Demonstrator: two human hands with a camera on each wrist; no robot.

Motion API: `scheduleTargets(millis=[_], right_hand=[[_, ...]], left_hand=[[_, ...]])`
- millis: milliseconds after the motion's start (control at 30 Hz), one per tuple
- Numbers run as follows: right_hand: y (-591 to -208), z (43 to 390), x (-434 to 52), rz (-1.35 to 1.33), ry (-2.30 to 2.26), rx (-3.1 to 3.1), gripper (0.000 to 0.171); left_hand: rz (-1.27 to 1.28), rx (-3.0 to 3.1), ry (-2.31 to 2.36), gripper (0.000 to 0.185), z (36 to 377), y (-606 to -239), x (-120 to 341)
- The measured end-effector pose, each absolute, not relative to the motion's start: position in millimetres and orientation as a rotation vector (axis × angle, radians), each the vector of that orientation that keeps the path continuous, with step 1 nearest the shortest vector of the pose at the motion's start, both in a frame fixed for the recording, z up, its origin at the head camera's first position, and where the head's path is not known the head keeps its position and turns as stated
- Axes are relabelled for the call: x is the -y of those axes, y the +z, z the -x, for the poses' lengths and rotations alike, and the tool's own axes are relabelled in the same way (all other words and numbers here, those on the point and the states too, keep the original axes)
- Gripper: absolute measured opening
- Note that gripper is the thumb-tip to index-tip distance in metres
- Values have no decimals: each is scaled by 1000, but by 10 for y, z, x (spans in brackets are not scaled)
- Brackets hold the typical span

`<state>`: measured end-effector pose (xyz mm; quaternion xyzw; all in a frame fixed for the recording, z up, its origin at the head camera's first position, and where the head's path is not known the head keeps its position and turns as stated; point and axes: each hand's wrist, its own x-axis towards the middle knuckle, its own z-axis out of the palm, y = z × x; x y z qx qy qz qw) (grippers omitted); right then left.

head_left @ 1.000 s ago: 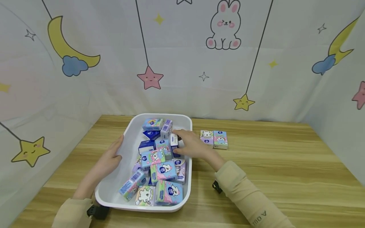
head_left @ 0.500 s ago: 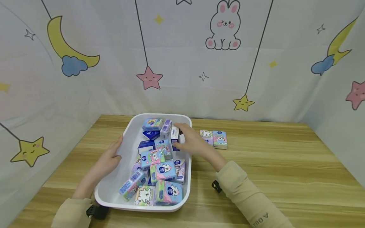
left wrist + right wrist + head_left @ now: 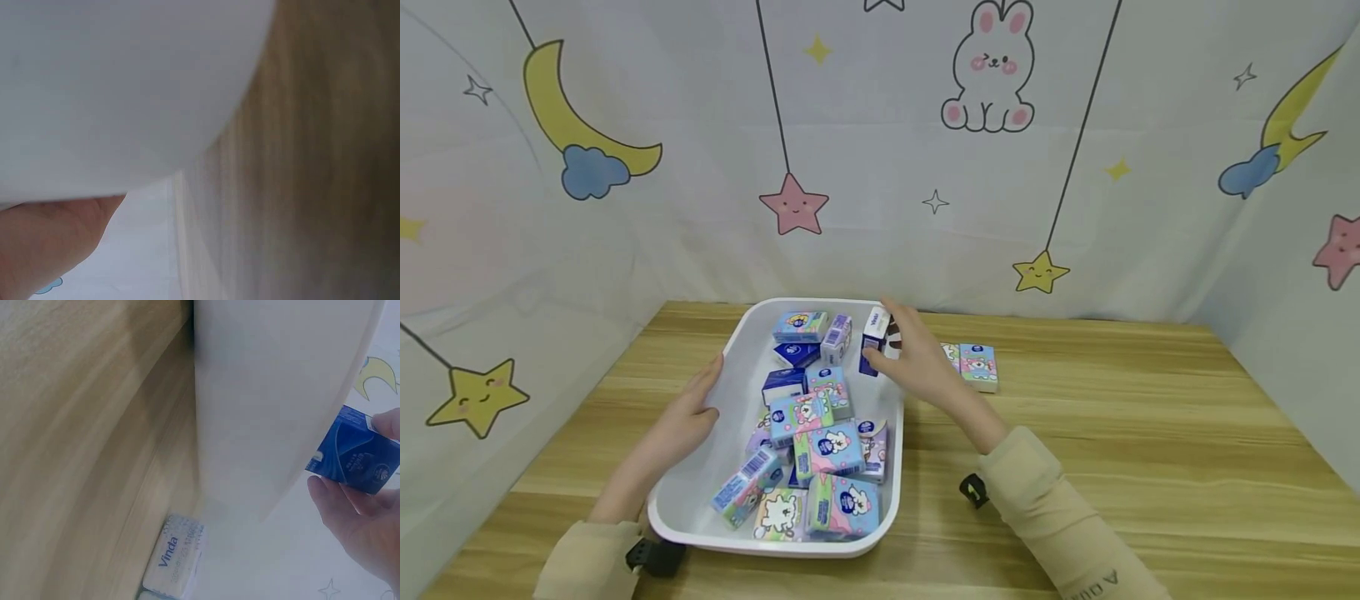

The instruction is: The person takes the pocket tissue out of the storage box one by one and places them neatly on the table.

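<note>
From the head view, the right hand (image 3: pixel 917 362) pinches a dark blue tissue pack (image 3: pixel 874 337) between thumb and fingers, holding it upright above the far right corner of the white tub (image 3: pixel 730 367). The left hand (image 3: pixel 688 417) rests against the tub's left wall, fingers straight and together along the rim. Many more tissue packs (image 3: pixel 820 442) lie heaped inside the tub. Two pastel packs (image 3: pixel 970 365) lie side by side on the wooden table (image 3: pixel 1150 433), just right of the tub.

In the left wrist view, the tub's white wall (image 3: pixel 125 94) fills most of the frame, one fingertip (image 3: pixel 50 237) touching it.

In the right wrist view, the fingers (image 3: pixel 356 519) clamp the blue pack (image 3: pixel 356 456) beside the tub's outer wall (image 3: pixel 269 394); a white Vinda pack (image 3: pixel 175 562) lies on the table below.
</note>
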<state>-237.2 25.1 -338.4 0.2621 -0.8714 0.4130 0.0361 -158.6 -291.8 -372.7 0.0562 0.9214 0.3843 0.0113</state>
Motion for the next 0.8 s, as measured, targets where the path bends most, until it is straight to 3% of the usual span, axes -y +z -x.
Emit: scheduleTargets(millis=[800], right_hand=[[-3410,2383,-552,-557,1543,2499,64]], left_hand=[[-196,-2895,1184,75,1603,-3731,2938]])
